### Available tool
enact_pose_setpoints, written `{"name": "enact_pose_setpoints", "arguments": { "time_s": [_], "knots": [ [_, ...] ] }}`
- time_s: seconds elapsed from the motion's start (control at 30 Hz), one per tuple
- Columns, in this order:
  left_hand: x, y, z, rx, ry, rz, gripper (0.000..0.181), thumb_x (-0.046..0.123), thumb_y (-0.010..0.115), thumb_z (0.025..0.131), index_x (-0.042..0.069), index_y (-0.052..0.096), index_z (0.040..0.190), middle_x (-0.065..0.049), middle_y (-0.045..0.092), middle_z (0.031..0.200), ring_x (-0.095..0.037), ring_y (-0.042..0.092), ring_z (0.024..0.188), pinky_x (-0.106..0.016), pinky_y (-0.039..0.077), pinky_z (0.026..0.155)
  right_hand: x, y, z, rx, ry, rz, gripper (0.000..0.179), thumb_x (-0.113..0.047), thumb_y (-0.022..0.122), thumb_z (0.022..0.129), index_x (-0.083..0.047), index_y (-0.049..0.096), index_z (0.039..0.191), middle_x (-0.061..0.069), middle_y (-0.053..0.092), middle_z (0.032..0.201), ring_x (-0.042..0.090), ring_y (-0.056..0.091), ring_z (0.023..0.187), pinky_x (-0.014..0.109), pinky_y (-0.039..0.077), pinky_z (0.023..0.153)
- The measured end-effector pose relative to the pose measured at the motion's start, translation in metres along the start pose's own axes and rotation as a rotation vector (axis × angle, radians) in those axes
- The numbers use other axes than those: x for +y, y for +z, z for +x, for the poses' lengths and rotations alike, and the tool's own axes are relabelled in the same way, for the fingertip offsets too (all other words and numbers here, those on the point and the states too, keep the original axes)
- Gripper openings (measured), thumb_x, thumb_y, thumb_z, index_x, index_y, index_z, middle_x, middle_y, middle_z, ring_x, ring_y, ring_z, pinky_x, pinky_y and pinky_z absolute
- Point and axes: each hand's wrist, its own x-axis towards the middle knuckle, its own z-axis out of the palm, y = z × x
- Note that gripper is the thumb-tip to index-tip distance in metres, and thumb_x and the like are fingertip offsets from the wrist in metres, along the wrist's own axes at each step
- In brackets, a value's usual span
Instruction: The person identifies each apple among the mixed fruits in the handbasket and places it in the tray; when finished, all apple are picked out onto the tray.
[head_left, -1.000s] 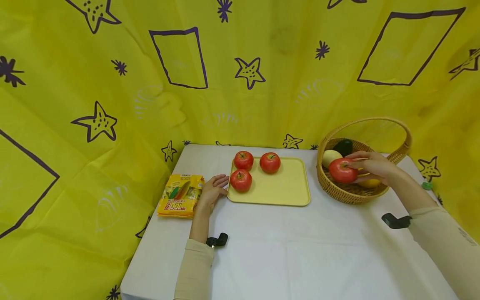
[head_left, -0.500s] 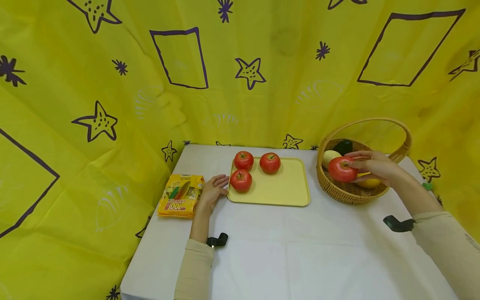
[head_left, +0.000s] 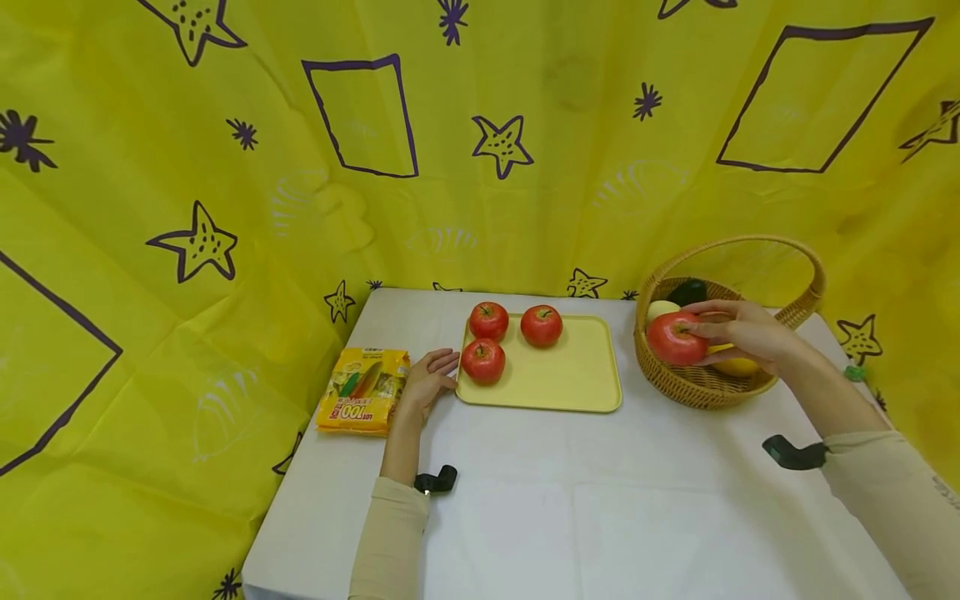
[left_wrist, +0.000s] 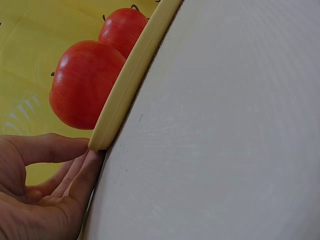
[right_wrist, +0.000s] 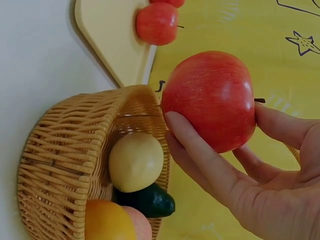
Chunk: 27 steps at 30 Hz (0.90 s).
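My right hand point(head_left: 750, 333) grips a red apple point(head_left: 667, 340) between thumb and fingers, raised over the wicker basket point(head_left: 693, 395). In the right wrist view this apple point(right_wrist: 212, 100) is above the rim, its stem beside my thumb. At the left edge of the yellow tray point(head_left: 558, 379), my left hand point(head_left: 426, 383) pinches the rim; in the left wrist view the thumb meets the tray's corner point(left_wrist: 102, 137) with the other fingers along its side. Three red apples sit on the tray: a front one point(head_left: 483, 362), one behind it point(head_left: 489, 320) and a third point(head_left: 542, 326) to their right.
Inside the basket are a pale yellow fruit point(right_wrist: 136, 161), a dark green avocado-like fruit point(right_wrist: 152, 201), an orange-yellow fruit point(right_wrist: 107, 220) and a pinkish one. The basket's tall handle point(head_left: 738, 239) arches overhead. A yellow snack bag point(head_left: 362, 392) lies left of my left hand.
My right hand has moved slightly left with the apple, showing more of the yellow fruit in the basket. The left hand and the tray stay in place.
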Motion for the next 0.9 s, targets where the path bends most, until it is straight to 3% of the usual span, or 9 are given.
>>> {"name": "enact_pose_setpoints", "arguments": {
  "time_s": [0.4,0.9],
  "knots": [
    [0.001,0.001,0.002,-0.017,0.005,0.000,0.074,-0.024,0.063,0.081,0.000,0.049,0.150,-0.019,0.055,0.151,-0.029,0.053,0.142,-0.041,0.048,0.111,-0.013,0.011,-0.003,0.003,-0.035,-0.010,0.062,-0.018,0.060,0.107,0.008,0.033,0.157,0.033,0.035,0.155,0.021,0.065,0.108,0.046,0.062,0.090],
    [0.001,0.000,0.001,-0.007,-0.001,-0.005,0.075,-0.027,0.062,0.080,-0.002,0.049,0.150,-0.021,0.055,0.151,-0.032,0.052,0.142,-0.039,0.052,0.108,-0.027,0.032,0.001,-0.004,-0.057,-0.005,0.061,-0.021,0.066,0.103,0.003,0.042,0.154,0.033,0.049,0.147,0.025,0.070,0.105,0.049,0.061,0.089]
  ]
}}
